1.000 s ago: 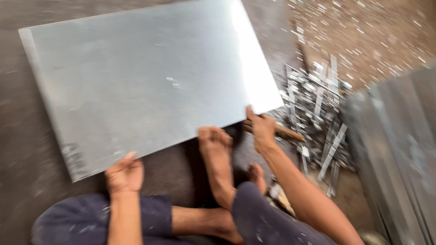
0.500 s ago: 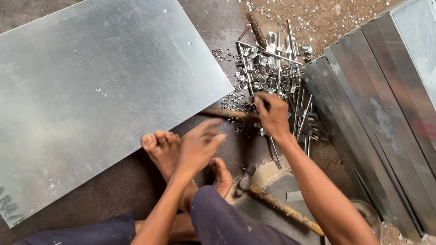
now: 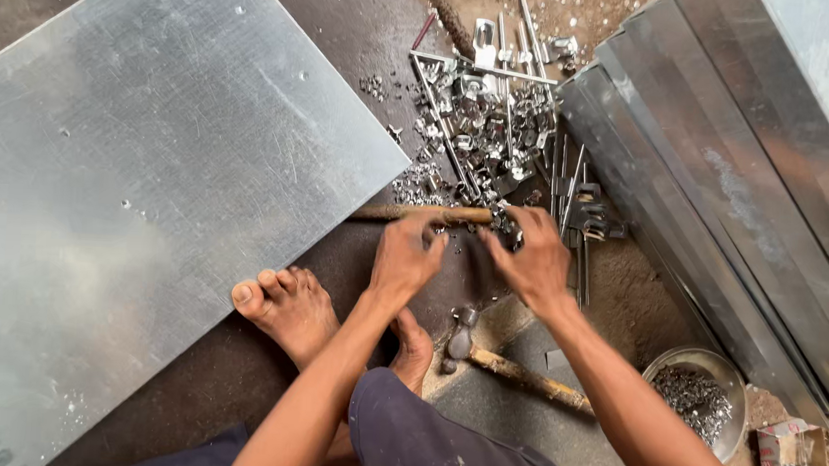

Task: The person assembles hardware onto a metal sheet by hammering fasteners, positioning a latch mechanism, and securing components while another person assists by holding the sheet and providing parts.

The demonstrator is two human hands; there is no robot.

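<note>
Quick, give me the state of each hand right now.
Left hand: fingers curled at the wooden stick; a firm grip cannot be told.
Right hand: fingers bent over the metal scraps; contents cannot be told.

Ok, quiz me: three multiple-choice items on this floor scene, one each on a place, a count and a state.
1. Where is the large metal sheet?
A. left of the hands
B. leaning on the stacked panels
C. on the person's lap

2. How many hammers lie below the hands?
A. none
B. one
C. three

3. The round bowl at lower right is:
A. upside down
B. empty
C. holding small metal pieces

Answers: 1 A, it lies flat at frame left; 2 B, a single wooden-handled one; 3 C, grey bits fill it.
</note>
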